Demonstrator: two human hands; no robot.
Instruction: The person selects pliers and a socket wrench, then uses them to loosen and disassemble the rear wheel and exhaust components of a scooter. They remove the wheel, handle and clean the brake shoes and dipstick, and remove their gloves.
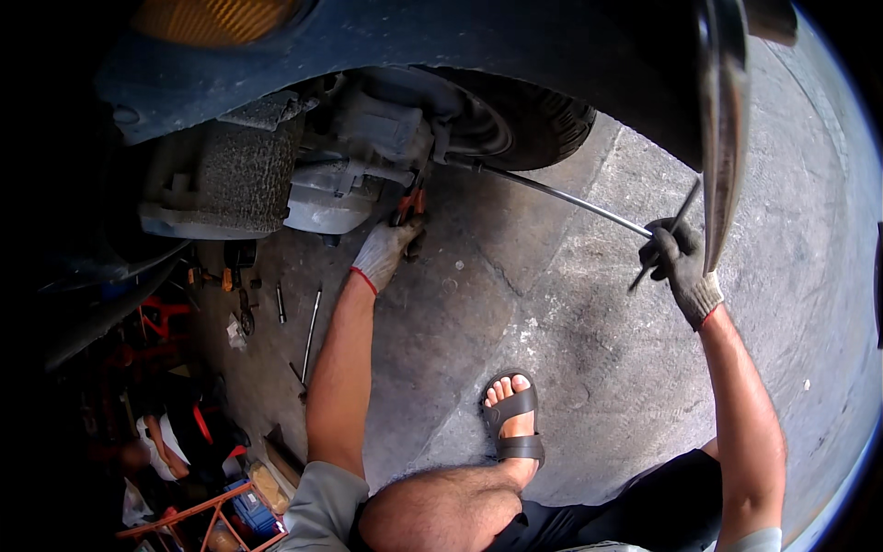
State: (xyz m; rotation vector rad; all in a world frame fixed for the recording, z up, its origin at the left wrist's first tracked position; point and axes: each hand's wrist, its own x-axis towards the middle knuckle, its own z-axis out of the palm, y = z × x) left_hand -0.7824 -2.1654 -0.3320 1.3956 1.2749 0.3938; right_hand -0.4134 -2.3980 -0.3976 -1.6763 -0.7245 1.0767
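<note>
My left hand, in a white work glove with a red cuff edge, is closed round the orange handles of a tool that looks like pliers. Its jaws are lost among the metal parts above. Off to the right, my gloved right hand grips the crossbar end of a long T-handle wrench. The wrench's shaft runs left to the vehicle's underside beside the tire; I cannot make out what its tip sits on. A grey metal housing hangs just left of the pliers.
A dark blue vehicle body with an amber lamp spans the top. Long metal tools lie on the concrete floor at left. An orange-red frame rack and another person are at lower left.
</note>
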